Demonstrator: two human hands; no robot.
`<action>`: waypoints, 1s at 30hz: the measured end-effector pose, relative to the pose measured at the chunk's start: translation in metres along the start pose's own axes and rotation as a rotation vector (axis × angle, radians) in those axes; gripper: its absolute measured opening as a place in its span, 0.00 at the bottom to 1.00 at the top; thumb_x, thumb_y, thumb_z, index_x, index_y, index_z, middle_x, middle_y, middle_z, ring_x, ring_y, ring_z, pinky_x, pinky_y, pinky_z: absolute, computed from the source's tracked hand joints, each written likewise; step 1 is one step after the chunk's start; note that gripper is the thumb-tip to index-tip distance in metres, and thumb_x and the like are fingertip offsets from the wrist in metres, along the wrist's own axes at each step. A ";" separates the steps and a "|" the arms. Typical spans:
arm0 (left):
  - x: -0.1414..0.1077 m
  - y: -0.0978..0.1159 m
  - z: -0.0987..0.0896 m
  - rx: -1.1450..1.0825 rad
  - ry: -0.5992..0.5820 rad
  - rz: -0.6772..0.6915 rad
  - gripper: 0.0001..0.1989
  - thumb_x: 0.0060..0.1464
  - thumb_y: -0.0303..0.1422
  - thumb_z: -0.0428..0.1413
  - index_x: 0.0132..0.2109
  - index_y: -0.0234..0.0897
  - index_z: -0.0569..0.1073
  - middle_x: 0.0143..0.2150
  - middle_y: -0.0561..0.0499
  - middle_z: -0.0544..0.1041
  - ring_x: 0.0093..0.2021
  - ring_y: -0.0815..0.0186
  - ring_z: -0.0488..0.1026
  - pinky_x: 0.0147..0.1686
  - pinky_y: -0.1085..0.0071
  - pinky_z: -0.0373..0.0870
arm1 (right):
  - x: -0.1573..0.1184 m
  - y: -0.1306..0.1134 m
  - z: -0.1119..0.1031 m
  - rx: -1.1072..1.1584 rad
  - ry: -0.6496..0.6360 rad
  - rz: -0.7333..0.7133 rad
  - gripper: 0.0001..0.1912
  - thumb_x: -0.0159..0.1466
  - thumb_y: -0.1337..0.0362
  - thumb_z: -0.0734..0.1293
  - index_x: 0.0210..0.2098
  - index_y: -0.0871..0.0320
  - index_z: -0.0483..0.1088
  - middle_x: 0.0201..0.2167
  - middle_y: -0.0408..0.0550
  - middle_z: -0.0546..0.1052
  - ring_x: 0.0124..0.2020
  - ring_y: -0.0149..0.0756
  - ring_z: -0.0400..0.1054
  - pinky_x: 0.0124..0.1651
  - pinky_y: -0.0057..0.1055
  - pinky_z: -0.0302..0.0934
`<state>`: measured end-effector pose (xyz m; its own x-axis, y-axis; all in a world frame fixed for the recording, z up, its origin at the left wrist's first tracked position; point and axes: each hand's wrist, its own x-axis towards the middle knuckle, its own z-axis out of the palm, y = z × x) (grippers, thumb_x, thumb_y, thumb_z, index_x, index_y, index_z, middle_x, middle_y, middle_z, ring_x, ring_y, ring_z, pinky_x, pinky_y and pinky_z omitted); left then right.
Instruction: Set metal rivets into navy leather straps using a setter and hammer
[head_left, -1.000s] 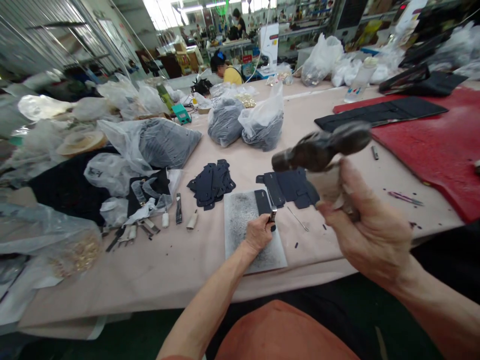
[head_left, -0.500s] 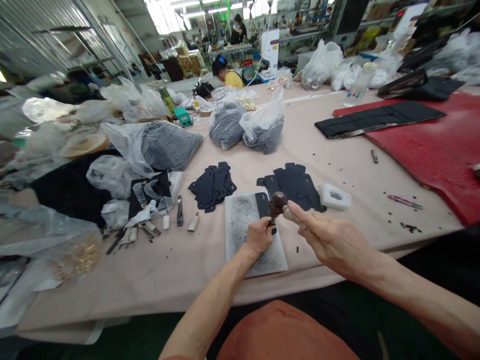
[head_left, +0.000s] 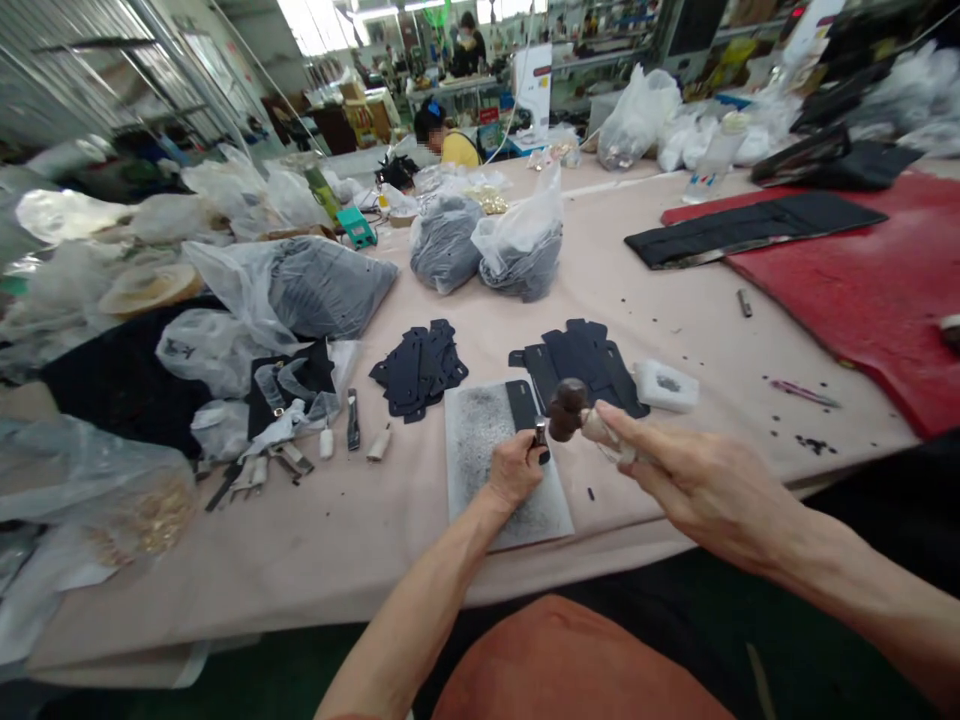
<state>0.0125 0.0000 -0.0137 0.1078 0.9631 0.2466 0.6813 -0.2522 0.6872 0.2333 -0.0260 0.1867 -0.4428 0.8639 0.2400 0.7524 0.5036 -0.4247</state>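
My left hand [head_left: 516,468] is closed around a metal hole punch [head_left: 540,430] standing upright over a white, dark-speckled board [head_left: 476,440]. Under the punch lies a dark piece with a slot [head_left: 521,403], near the board's upper right corner. My right hand [head_left: 686,480] grips the wrapped handle of a hammer [head_left: 568,408], whose brown head hangs just right of the punch top, apart from it. Behind the board rest two piles of dark cut pieces, a left pile [head_left: 418,370] and a right pile [head_left: 585,362].
A white block [head_left: 667,386] sits right of the pieces. Several tools, among them a white-handled one [head_left: 379,443], lie at left. Filled plastic bags [head_left: 521,245] stand farther back. A pen [head_left: 805,393] and small dark scraps are near a red sheet [head_left: 855,290]. A person in yellow [head_left: 459,150] sits beyond.
The hammer head has come off the punch top and moved right and toward me with my right hand. My left hand keeps the punch in about the same place on the board.
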 end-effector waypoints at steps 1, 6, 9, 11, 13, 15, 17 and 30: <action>0.000 0.000 0.000 -0.013 0.005 -0.002 0.06 0.54 0.24 0.55 0.37 0.38 0.74 0.33 0.49 0.80 0.35 0.62 0.77 0.36 0.71 0.70 | -0.005 0.009 0.001 0.082 -0.039 0.084 0.28 0.65 0.61 0.62 0.65 0.48 0.63 0.42 0.48 0.80 0.37 0.41 0.76 0.35 0.33 0.70; 0.000 -0.003 -0.002 -0.083 -0.008 -0.012 0.05 0.55 0.24 0.55 0.36 0.38 0.74 0.34 0.48 0.80 0.37 0.61 0.78 0.38 0.69 0.72 | -0.052 0.076 0.036 0.659 -0.070 0.742 0.37 0.62 0.52 0.64 0.67 0.57 0.57 0.20 0.39 0.69 0.14 0.32 0.62 0.16 0.29 0.56; 0.000 -0.004 -0.003 -0.110 -0.020 -0.039 0.06 0.55 0.24 0.55 0.38 0.39 0.74 0.38 0.48 0.81 0.41 0.61 0.78 0.44 0.67 0.73 | -0.083 0.119 0.071 0.662 -0.046 0.928 0.36 0.62 0.51 0.63 0.67 0.58 0.58 0.20 0.40 0.68 0.15 0.34 0.61 0.17 0.30 0.54; 0.000 -0.004 -0.003 -0.140 -0.022 -0.059 0.07 0.56 0.24 0.55 0.40 0.39 0.75 0.40 0.48 0.81 0.44 0.62 0.78 0.47 0.66 0.73 | -0.093 0.137 0.087 0.382 -0.037 0.892 0.29 0.62 0.53 0.62 0.60 0.57 0.66 0.23 0.45 0.71 0.21 0.38 0.66 0.23 0.33 0.58; 0.000 -0.004 -0.004 -0.186 -0.018 -0.069 0.09 0.56 0.24 0.54 0.42 0.38 0.75 0.42 0.48 0.81 0.45 0.62 0.78 0.49 0.65 0.73 | -0.090 0.142 0.097 0.026 0.015 0.757 0.21 0.62 0.56 0.63 0.51 0.58 0.73 0.32 0.55 0.75 0.32 0.45 0.70 0.33 0.38 0.63; 0.000 -0.003 -0.004 -0.224 -0.012 -0.069 0.10 0.57 0.24 0.54 0.43 0.37 0.75 0.43 0.48 0.81 0.46 0.63 0.78 0.49 0.65 0.74 | -0.071 0.132 0.105 -0.148 0.081 0.622 0.16 0.63 0.59 0.62 0.44 0.60 0.75 0.42 0.61 0.76 0.43 0.49 0.70 0.44 0.41 0.62; 0.000 -0.003 -0.005 -0.232 -0.010 -0.070 0.09 0.57 0.24 0.53 0.44 0.37 0.75 0.43 0.47 0.81 0.46 0.62 0.78 0.50 0.64 0.74 | -0.041 0.111 0.119 -0.035 0.085 0.552 0.15 0.66 0.62 0.59 0.43 0.60 0.75 0.44 0.59 0.76 0.47 0.46 0.69 0.49 0.39 0.60; 0.003 -0.003 -0.013 -0.342 0.063 -0.320 0.08 0.60 0.30 0.53 0.42 0.38 0.77 0.42 0.48 0.82 0.43 0.62 0.79 0.47 0.64 0.76 | 0.046 0.064 0.198 0.368 -0.247 0.624 0.05 0.54 0.69 0.68 0.31 0.60 0.74 0.28 0.48 0.77 0.32 0.36 0.69 0.34 0.28 0.55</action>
<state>0.0019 0.0027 -0.0060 -0.1199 0.9926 0.0190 0.3940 0.0300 0.9186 0.1651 0.0445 -0.0022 -0.1175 0.9389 -0.3234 0.7066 -0.1498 -0.6916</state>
